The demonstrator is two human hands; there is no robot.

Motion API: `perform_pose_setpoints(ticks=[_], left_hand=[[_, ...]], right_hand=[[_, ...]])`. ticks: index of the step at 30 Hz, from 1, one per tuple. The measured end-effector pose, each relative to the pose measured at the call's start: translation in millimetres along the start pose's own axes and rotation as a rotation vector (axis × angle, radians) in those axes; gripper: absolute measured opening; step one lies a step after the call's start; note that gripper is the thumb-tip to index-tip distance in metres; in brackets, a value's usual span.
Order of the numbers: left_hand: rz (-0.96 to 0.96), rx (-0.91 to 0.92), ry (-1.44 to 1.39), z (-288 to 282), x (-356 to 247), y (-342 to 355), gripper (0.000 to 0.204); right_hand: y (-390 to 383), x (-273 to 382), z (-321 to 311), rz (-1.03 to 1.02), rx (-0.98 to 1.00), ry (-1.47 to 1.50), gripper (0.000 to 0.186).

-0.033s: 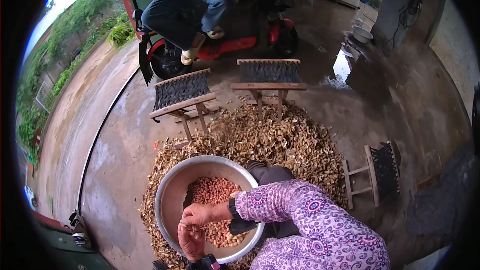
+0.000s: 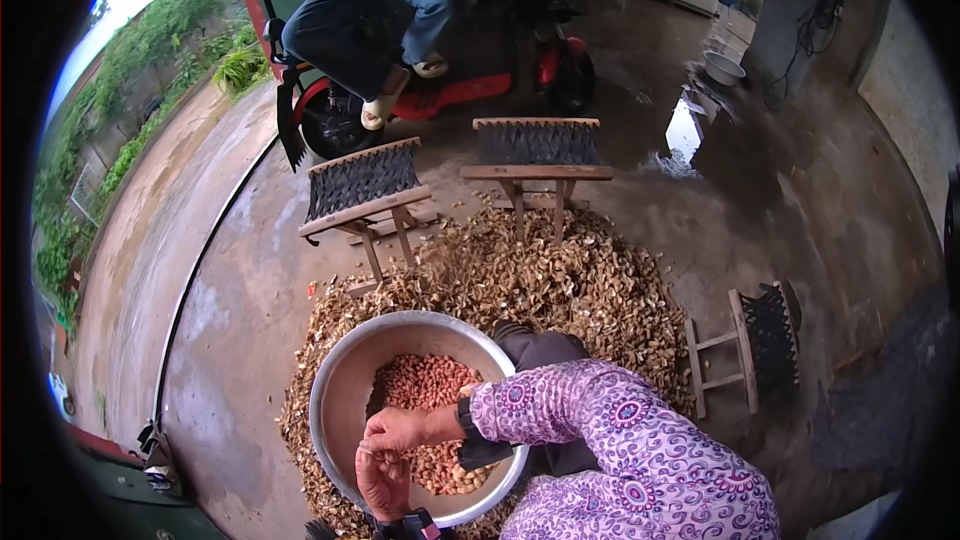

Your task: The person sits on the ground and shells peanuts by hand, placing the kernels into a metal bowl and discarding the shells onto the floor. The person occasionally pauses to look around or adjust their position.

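Observation:
A wide metal basin (image 2: 333,380) holds reddish shelled peanuts (image 2: 425,380) at its far side and paler tan peanuts, seemingly in their shells, (image 2: 465,480) nearer. Over its left half my right hand (image 2: 397,430) reaches in from the right, fingers pinched together. Just below it my left hand (image 2: 383,488) comes up from the lower edge, its fingers curled and meeting the right fingertips. Whatever sits between the fingertips is too small and covered to make out. A dark band circles my left wrist; a purple patterned sleeve covers my right arm.
Peanut shells (image 2: 560,275) lie heaped around the basin. Two woven-seat wooden stools (image 2: 365,185) (image 2: 538,145) stand beyond, and another stool (image 2: 765,350) lies tipped at right. Someone in jeans (image 2: 365,20) sits on a red scooter (image 2: 450,95). A bowl (image 2: 724,67) is far right.

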State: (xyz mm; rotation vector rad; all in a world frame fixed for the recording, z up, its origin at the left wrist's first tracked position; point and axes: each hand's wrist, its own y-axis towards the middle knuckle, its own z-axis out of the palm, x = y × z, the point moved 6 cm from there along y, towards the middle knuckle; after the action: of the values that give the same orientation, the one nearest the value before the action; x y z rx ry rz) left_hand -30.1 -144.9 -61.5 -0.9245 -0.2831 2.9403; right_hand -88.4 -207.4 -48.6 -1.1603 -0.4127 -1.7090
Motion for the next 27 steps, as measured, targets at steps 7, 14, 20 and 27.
perform_pose_setpoints(ticks=[7,14,20,27], left_hand=[[0.003,-0.092,0.055,3,1,-2,0.019],[-0.013,-0.097,0.070,2,1,2,0.013],[-0.002,-0.078,0.075,-6,2,2,0.010],[-0.013,-0.090,0.097,-10,2,2,0.009]], right_hand=[[2,-1,-5,-0.085,-0.077,-0.137,0.022],[1,1,-14,-0.077,-0.101,-0.321,0.026],[-1,3,-16,-0.091,-0.099,-0.367,0.024],[1,-1,-17,-0.093,-0.106,-0.359,0.022]])
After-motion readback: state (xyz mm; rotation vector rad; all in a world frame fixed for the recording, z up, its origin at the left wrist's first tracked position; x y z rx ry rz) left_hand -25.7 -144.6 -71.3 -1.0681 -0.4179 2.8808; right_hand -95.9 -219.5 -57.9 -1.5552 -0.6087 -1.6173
